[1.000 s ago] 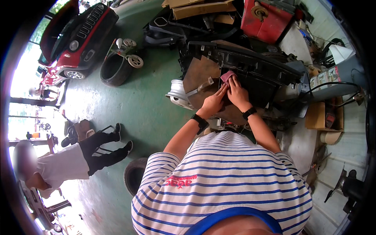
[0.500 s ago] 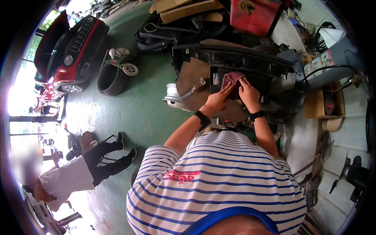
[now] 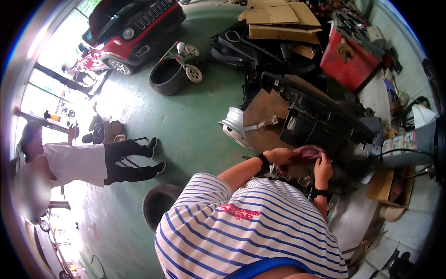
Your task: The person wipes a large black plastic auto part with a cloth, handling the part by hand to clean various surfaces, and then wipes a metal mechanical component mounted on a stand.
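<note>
A maroon cloth [image 3: 310, 152] is stretched between my two hands, close in front of my body. My left hand [image 3: 280, 156] grips its left end with the fingers curled. At its right end my right hand [image 3: 323, 169] pinches the edge. Just beyond the cloth lies a large black plastic panel [image 3: 320, 122] with moulded recesses, on top of a round brown board [image 3: 265, 109]. A flat metal tool with a brownish end [image 3: 268, 123] rests on the board, left of the panel. The cloth hangs apart from the panel's recesses.
A white wheel rim [image 3: 233, 126] stands left of the board. Cardboard [image 3: 278, 14] and a red metal cabinet [image 3: 348, 56] lie beyond. Tyres [image 3: 162, 76] sit on the green floor. A person in a white shirt [image 3: 81, 160] is at the left. An open carton [image 3: 385, 186] stands right.
Both hands have drawn back from the panel toward my body, bringing the cloth along. It was bunched against the panel and is now spread between the hands. The view has turned left.
</note>
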Available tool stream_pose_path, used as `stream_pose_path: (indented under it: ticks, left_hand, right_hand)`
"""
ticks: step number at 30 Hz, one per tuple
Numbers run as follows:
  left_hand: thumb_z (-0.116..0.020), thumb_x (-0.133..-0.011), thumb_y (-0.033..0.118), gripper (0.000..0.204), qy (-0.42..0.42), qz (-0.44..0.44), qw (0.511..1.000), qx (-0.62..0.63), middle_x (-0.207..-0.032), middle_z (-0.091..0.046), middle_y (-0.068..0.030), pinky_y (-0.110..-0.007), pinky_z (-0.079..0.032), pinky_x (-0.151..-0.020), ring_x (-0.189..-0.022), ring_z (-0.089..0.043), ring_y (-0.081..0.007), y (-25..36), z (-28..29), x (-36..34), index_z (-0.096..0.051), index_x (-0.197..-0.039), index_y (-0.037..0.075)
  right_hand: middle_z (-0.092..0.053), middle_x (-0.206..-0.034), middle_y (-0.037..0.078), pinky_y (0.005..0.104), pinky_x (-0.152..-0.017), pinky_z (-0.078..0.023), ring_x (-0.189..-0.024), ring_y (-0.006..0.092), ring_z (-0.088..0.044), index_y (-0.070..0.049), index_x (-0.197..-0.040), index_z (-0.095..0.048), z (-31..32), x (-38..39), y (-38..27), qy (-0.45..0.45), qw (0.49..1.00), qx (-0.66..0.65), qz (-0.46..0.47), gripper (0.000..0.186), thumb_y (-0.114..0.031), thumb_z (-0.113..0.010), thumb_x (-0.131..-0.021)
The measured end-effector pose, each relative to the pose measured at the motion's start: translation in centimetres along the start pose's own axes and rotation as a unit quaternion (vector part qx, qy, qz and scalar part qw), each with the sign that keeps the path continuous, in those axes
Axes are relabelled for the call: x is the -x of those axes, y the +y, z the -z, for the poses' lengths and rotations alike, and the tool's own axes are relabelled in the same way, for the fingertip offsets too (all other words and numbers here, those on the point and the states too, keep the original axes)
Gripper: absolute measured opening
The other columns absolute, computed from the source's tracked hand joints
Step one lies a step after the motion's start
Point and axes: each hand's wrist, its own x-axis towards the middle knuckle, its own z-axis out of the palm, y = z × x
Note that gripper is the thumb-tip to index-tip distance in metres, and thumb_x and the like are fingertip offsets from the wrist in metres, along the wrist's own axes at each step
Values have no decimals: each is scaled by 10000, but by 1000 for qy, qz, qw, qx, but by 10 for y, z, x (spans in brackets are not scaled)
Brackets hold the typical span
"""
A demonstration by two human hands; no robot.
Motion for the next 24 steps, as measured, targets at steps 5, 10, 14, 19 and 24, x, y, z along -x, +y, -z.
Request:
stream_pose_path:
  ticks: [5,10,14,19,24]
  left_hand:
    - [-551,-877,270,357,46,-67,993,87,-1002,-662,-209,-413,-502,-795,-888,-641,-365,-41,-23,44,-622,-1187,107]
    - [-595,-880,307,321,107,-33,986,126,-957,-678,-190,-370,-502,-768,-867,-653,-325,-72,-31,66,-674,-1090,78]
    - [-612,-892,385,370,-28,-22,980,196,-863,-689,-155,-347,-499,-750,-816,-654,-280,-22,39,102,-682,-1043,55]
    - [-624,-878,452,573,123,-48,943,306,-1189,-619,-172,-357,-460,-921,-1056,-596,-266,-1,74,119,-573,-1222,-3]
    - [-628,-858,500,903,166,-19,964,206,-1457,-333,-238,-395,-280,-1109,-1380,-276,-328,-15,17,75,-211,-1447,-42]
  right_hand:
    - [-658,-970,179,412,-801,-505,-932,366,-617,-54,-971,-666,-11,19,0,-272,952,-131,53,168,-123,-604,-832]
    - [-653,-978,175,394,-794,-503,-917,371,-616,-17,-1019,-630,-3,7,-45,-261,923,-266,99,184,-71,-582,-850]
    - [-661,-1019,160,371,-802,-508,-922,337,-639,-24,-1030,-629,43,-28,-96,-210,912,-311,163,178,-22,-546,-873]
    - [-653,-1128,125,321,-893,-467,-1028,230,-625,-27,-1045,-588,78,-56,-124,-187,841,-477,172,155,-13,-475,-940]
    - [-471,-1388,137,297,-1048,-308,-1237,192,-444,-77,-1144,-454,60,-51,-132,-233,747,-619,66,157,-93,-369,-1012]
